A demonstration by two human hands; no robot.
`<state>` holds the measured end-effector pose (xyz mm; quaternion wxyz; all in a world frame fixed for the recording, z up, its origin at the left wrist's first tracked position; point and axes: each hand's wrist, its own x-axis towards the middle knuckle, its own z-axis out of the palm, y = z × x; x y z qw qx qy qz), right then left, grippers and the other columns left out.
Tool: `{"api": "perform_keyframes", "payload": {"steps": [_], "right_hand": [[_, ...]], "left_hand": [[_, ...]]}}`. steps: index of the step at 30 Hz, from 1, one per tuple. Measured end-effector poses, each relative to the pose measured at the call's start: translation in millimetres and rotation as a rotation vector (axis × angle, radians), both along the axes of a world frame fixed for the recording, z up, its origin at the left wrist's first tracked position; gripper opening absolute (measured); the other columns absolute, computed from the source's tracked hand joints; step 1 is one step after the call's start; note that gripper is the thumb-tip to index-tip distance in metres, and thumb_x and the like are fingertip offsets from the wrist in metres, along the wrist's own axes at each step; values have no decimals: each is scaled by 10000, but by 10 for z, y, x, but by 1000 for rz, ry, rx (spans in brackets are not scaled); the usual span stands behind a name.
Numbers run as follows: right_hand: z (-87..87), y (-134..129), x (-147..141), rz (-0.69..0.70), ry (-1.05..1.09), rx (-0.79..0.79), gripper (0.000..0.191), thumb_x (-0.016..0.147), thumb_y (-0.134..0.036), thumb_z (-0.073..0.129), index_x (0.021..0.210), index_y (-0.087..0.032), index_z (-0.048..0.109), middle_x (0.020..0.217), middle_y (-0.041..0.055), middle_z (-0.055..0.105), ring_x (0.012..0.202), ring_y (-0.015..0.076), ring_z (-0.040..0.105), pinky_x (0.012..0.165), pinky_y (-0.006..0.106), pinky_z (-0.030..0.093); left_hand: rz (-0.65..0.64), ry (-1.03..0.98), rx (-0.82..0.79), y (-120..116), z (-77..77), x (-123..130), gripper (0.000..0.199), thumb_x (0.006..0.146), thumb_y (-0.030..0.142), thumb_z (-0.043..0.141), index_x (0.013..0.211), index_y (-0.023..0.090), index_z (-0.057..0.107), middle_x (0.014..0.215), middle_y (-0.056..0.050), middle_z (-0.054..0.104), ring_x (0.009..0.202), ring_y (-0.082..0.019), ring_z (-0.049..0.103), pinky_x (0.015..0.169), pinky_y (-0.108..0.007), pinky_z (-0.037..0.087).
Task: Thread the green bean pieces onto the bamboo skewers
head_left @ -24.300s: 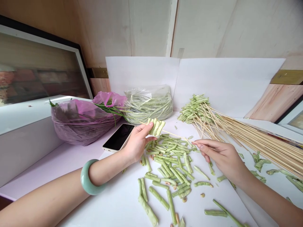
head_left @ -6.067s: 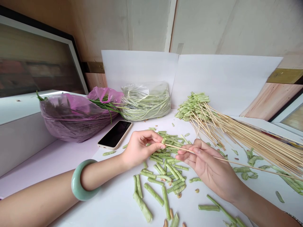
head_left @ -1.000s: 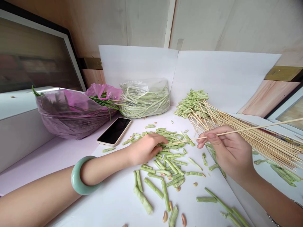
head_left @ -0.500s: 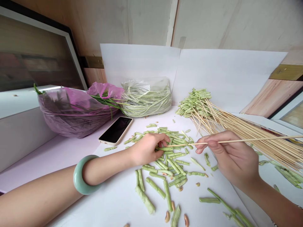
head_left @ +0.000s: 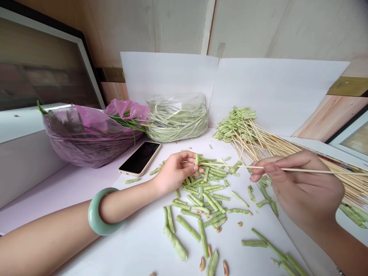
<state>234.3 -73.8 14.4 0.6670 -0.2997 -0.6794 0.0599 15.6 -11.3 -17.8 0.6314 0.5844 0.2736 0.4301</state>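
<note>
Two hands meet: the right hand point(head_left: 301, 188) pinches a bamboo skewer point(head_left: 281, 167), tip just beside a cut long bean point(head_left: 197, 159) at the curled left hand point(head_left: 176, 172), its grip unclear.

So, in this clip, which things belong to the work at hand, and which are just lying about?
Part of the work:
left hand
right hand holding a bamboo skewer
cut green bean pieces
bundle of loaded skewers
bagged long beans

Just lying about:
smartphone
purple bag of greens
loose brown seeds
</note>
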Motion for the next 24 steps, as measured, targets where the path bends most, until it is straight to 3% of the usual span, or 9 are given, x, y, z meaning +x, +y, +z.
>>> {"api": "perform_keyframes", "payload": {"steps": [7, 24], "right_hand": [[-5, -15, -38, 108, -78, -31, 139, 814, -60, 571, 807, -198, 556, 787, 7, 677, 602, 169, 674, 626, 357, 591], [33, -36, -21, 94, -77, 10, 170, 815, -23, 541, 819, -190, 573, 748, 11, 684, 624, 183, 673, 610, 379, 567]], "left_hand": [[0, -103, -86, 3, 33, -1, 308, 644, 176, 757, 855, 126, 539, 743, -10, 622, 811, -182, 678, 680, -237, 518], [6, -148, -100, -3, 66, -13, 340, 603, 156, 791, 858, 109, 572, 718, -25, 690, 765, -190, 696, 670, -248, 537]]}}
